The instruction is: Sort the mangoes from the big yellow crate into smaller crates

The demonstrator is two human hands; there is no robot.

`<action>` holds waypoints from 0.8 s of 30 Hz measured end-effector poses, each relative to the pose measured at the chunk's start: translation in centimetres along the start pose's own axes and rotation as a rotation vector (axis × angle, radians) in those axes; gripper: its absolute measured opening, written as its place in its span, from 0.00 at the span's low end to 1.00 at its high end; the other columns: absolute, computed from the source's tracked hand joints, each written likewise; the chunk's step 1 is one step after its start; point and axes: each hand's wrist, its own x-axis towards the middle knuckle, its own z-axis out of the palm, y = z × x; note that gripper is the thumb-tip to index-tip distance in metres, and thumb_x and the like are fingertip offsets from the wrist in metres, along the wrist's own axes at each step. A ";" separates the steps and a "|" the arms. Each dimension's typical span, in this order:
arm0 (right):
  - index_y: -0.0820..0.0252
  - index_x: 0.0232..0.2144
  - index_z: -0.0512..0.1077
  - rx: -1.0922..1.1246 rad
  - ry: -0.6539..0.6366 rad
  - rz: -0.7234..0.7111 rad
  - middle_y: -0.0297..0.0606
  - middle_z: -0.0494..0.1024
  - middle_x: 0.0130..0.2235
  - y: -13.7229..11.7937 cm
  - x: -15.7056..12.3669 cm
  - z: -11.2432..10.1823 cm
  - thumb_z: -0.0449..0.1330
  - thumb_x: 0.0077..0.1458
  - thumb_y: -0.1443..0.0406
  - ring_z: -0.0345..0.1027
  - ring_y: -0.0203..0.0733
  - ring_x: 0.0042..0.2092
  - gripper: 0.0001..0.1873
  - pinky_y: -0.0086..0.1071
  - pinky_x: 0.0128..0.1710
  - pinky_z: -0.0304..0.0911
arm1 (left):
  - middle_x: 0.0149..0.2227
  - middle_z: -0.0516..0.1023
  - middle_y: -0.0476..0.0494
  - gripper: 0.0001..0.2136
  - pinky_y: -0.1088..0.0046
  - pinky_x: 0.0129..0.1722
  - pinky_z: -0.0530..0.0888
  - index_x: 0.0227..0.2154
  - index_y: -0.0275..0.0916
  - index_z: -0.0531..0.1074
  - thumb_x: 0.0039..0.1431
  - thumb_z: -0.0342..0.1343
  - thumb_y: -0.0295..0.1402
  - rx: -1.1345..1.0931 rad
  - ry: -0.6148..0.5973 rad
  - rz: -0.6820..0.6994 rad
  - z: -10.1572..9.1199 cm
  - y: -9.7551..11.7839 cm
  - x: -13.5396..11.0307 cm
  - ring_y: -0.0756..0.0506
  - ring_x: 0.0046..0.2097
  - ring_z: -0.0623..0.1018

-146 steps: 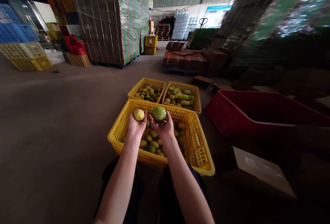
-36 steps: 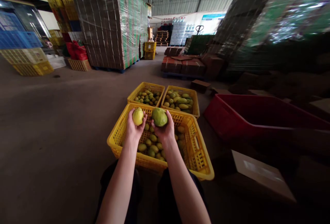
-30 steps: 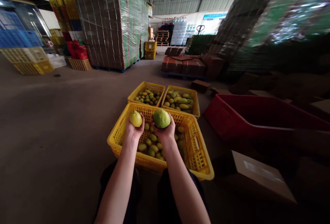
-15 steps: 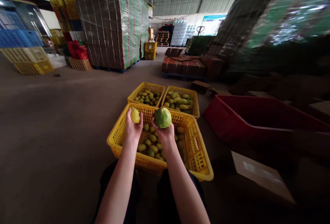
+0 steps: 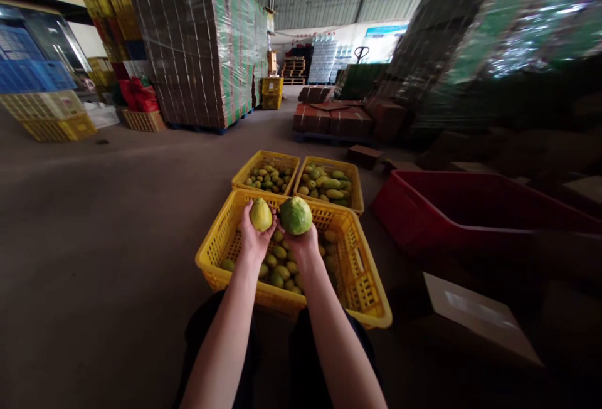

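Note:
My left hand (image 5: 255, 236) cups a yellow, lemon-shaped fruit (image 5: 261, 214), its fingers curved around the sides. A bigger, round green fruit (image 5: 295, 215) with bumpy skin and a yellowish top rests in my right hand (image 5: 301, 241). The two fruits are held side by side, a small gap between them. Both hands are above the large yellow crate (image 5: 367, 283), which stands in front of my knees. Several yellow-green oval fruits (image 5: 282, 271) lie inside it, partly hidden by my forearms.
Behind the large crate stand two smaller yellow crates, the left one (image 5: 242, 178) and the right one (image 5: 359, 192), both holding similar fruits. A red tub (image 5: 399, 214) and a cardboard box (image 5: 475, 312) are to the right. Wrapped carton stacks (image 5: 188, 45) rise farther back.
My left hand has moved right with the yellow fruit, bringing it closer to the green one. The yellow fruit now stands more upright. My right hand has hardly moved.

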 end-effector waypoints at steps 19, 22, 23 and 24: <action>0.57 0.16 0.61 -0.393 0.459 -0.440 0.25 0.65 0.13 0.0 -1.7 0.9 0.61 0.52 0.49 0.59 0.31 0.16 0.24 0.25 0.15 0.57 | 0.28 0.77 0.47 0.12 0.80 0.22 0.69 0.31 0.36 0.75 0.58 0.54 0.40 0.061 0.082 0.062 -0.1 0.2 0.1 0.53 0.25 0.75; 0.60 0.25 0.71 -0.370 0.381 -0.308 0.30 0.74 0.18 0.3 -2.2 1.6 0.55 0.56 0.50 0.70 0.36 0.22 0.20 0.26 0.20 0.65 | 0.28 0.76 0.46 0.15 0.80 0.22 0.70 0.30 0.35 0.76 0.60 0.51 0.41 0.028 0.090 0.042 -0.1 0.3 0.3 0.52 0.25 0.75; 0.60 0.27 0.73 -0.349 0.322 -0.266 0.31 0.75 0.19 0.4 -2.3 1.8 0.55 0.56 0.50 0.71 0.37 0.23 0.20 0.27 0.22 0.67 | 0.28 0.76 0.45 0.16 0.81 0.22 0.70 0.30 0.35 0.76 0.60 0.51 0.42 0.020 0.081 0.036 -0.1 0.3 0.3 0.52 0.26 0.75; 0.61 0.28 0.74 -0.319 0.255 -0.219 0.32 0.76 0.20 0.5 -2.4 2.0 0.56 0.55 0.50 0.72 0.38 0.24 0.20 0.28 0.23 0.68 | 0.27 0.76 0.45 0.16 0.81 0.22 0.70 0.30 0.34 0.76 0.61 0.50 0.42 0.012 0.068 0.036 -0.1 0.4 0.3 0.52 0.26 0.75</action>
